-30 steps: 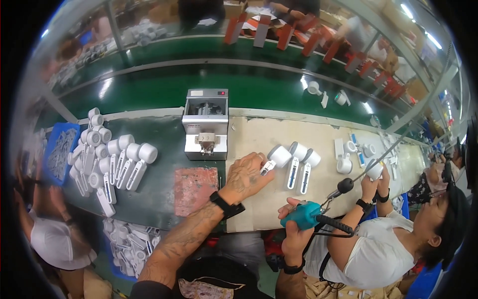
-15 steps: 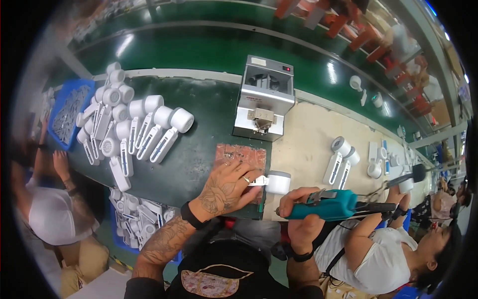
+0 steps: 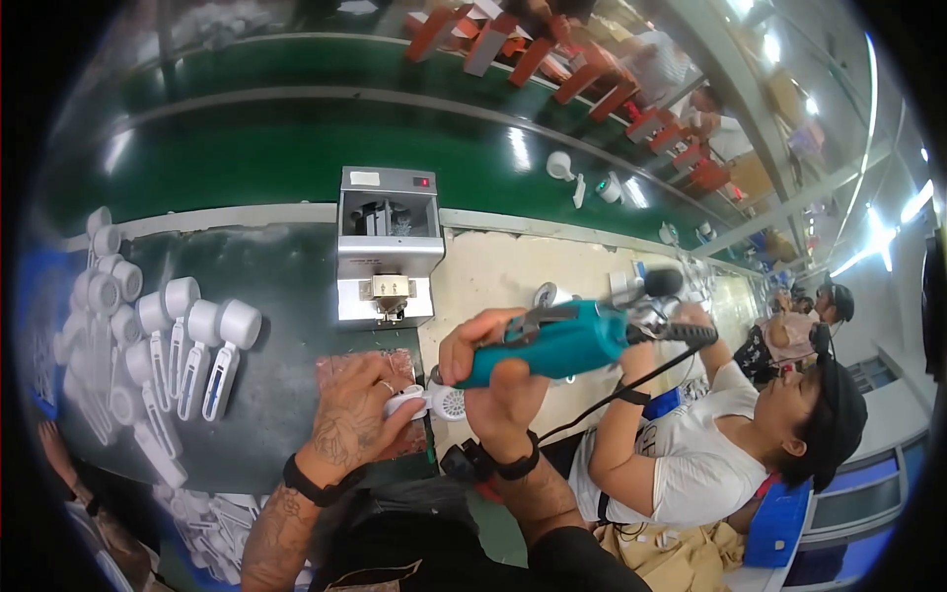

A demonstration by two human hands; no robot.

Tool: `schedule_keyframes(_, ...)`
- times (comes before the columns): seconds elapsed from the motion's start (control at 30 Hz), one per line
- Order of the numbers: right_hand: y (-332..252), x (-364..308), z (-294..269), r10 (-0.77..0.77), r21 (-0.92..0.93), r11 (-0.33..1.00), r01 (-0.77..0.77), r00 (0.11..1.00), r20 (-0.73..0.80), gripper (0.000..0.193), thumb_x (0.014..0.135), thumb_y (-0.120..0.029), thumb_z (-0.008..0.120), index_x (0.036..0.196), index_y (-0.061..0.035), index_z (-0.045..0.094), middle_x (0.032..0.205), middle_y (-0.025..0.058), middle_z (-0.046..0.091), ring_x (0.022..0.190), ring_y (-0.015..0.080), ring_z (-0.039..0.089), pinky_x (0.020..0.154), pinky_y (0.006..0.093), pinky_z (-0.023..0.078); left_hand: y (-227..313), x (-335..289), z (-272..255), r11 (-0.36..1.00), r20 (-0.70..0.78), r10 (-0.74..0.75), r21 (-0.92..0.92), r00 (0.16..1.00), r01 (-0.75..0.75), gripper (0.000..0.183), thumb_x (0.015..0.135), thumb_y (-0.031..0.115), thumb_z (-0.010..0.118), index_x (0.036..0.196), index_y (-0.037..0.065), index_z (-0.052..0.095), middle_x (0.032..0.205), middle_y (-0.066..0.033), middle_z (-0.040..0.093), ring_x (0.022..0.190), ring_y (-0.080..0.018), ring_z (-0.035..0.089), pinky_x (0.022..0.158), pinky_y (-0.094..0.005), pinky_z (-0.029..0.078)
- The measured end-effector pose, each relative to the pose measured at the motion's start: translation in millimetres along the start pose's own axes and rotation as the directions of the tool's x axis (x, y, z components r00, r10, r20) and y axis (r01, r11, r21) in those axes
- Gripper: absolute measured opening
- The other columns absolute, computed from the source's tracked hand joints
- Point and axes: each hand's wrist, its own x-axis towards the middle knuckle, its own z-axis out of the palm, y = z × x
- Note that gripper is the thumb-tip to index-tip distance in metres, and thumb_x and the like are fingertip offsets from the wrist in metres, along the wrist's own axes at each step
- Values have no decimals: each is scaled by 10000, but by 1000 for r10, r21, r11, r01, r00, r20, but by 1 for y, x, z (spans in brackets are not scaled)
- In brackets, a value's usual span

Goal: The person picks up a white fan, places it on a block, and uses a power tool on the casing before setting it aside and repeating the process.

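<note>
Nearest the lower edge, the left hand lies palm down on the surface, its grip closed over the handle end of a white hair-dryer part whose round grilled head pokes out to the right of the fingers. Under that hand sits a reddish mat (mostly covered by the knuckles). Just to the right, the right hand has its grip clamped around a teal electric screwdriver, held nearly level with its tip end pointing left, right above the white part; whether the bit touches the part cannot be told. A black cable trails from the tool's right end.

To the left, on the dark green part of the surface, a group of white hair-dryer shells lies in rows, handles pointing near. Farther back, just beyond the mat, stands a grey metal screw feeder box. To the right, a neighbouring person in a white shirt sits at the pale stretch of the surface. Beyond the box runs a green conveyor belt carrying a few white parts, and red chairs line the far side.
</note>
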Motion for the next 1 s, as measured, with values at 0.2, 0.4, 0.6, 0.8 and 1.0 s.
schedule_keyframes(0.2, 23, 15, -7, 15, -28, 999, -15, 1000, 13, 681, 911, -598, 653, 1128, 37, 538, 733, 59, 549, 654, 168, 544, 605, 306, 454, -6, -13, -2, 985, -105, 109, 142, 988, -94, 344, 864, 317, 726, 1107, 77, 692, 1098, -83, 611, 1096, -296, 562, 968, -437, 444)
schedule_keyframes(0.4, 37, 37, 9, -69, -55, 996, 74, 994, 84, 622, 952, -560, 620, 1119, 34, 550, 748, 47, 546, 669, 165, 542, 622, 295, 449, 1, -40, 10, 978, -72, 57, 204, 996, -41, 484, 889, 331, 691, 1322, 126, 619, 1197, -78, 583, 1156, -291, 523, 1030, -509, 383)
schedule_keyframes(0.6, 60, 59, 22, -73, -154, 983, 96, 986, 150, 484, 977, -447, 650, 1096, 15, 569, 757, 52, 573, 670, 157, 582, 617, 279, 470, -3, -42, 14, 978, -91, 20, 211, 996, 0, 480, 954, 368, 611, 1365, 122, 578, 1181, -98, 573, 1176, -311, 507, 1023, -442, 402)
schedule_keyframes(0.8, 85, 55, 16, -53, -135, 988, 76, 984, 169, 325, 1006, -324, 633, 1017, -10, 546, 752, 54, 578, 663, 156, 578, 609, 283, 478, -3, -41, 19, 979, -130, 2, 204, 992, 25, 480, 933, 362, 643, 1349, 129, 590, 1176, -85, 574, 1151, -301, 515, 1020, -442, 406)
schedule_keyframes(1.0, 62, 30, 15, 104, -138, 987, -86, 987, 125, 352, 984, -325, 669, 1040, 8, 571, 747, 57, 576, 643, 154, 566, 585, 288, 474, -4, -41, 19, 973, -124, 15, 232, 992, 14, 486, 938, 374, 626, 1352, 123, 587, 1175, -100, 570, 1150, -302, 510, 997, -432, 412)
